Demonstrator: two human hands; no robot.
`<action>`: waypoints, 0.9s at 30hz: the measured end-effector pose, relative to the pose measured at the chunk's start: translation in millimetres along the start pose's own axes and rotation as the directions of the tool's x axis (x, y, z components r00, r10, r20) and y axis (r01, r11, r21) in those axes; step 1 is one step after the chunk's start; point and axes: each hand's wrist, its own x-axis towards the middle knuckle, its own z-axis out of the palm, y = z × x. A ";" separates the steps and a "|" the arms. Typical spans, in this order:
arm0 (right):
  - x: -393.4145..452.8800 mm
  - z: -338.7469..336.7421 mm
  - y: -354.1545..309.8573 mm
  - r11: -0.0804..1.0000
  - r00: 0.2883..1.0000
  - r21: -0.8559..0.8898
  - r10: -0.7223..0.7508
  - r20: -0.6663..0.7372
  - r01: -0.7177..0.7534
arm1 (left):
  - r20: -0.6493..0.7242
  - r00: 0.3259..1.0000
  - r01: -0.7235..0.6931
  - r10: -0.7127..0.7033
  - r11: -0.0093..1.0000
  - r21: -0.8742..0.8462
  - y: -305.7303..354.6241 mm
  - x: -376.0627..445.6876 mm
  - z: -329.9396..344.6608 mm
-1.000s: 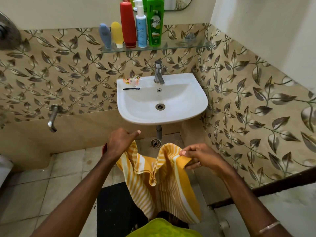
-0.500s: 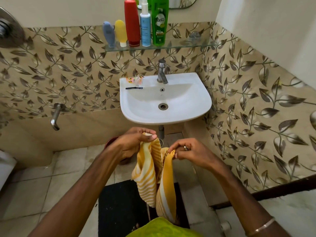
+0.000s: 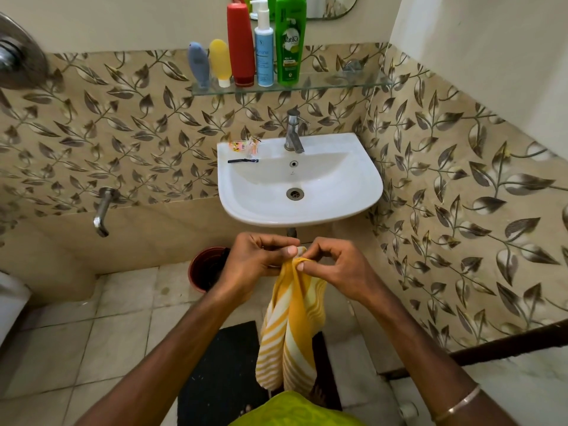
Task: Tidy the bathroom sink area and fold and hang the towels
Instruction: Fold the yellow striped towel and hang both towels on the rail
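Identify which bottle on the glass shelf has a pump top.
The white-and-blue bottle, standing between the red bottle and the green bottle; the others have plain caps.

- Green shampoo bottle [image 3: 290, 41], upright on the glass shelf [image 3: 338, 83]: brand "Vatika" in white script across the label's upper part. Smaller print lower on the label is too fine to read.
- Blue-and-white pump bottle [image 3: 264, 53], just left of the green one: vertical lettering down its side, blurred, not legible.
- Orange sachets [image 3: 242, 146] on the sink's back rim: print present, unreadable.
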 end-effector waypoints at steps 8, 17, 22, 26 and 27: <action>2.1 4.3 1.7 0.998 0.994 0.025 -0.049 -0.100 0.052 | 0.007 0.994 -0.114 0.113 0.993 0.020 -0.3 -9.4 4.5; 0.2 4.0 6.5 0.996 0.996 0.053 -0.066 -0.061 0.069 | 0.028 0.983 -0.183 0.180 0.969 0.169 4.6 -8.0 4.9; 0.5 -7.1 8.9 1.000 0.987 -0.004 0.011 0.160 -0.011 | 0.026 0.978 -0.208 0.208 0.953 0.219 6.9 -7.7 4.6; -3.8 -9.4 15.5 0.993 0.946 -0.110 0.085 0.313 -0.053 | -0.005 0.962 -0.263 0.273 0.929 0.259 10.4 -6.3 -3.9; -5.1 -9.3 15.5 0.992 0.935 -0.116 0.093 0.342 -0.056 | -0.020 0.958 -0.270 0.285 0.927 0.262 11.6 -6.1 -5.9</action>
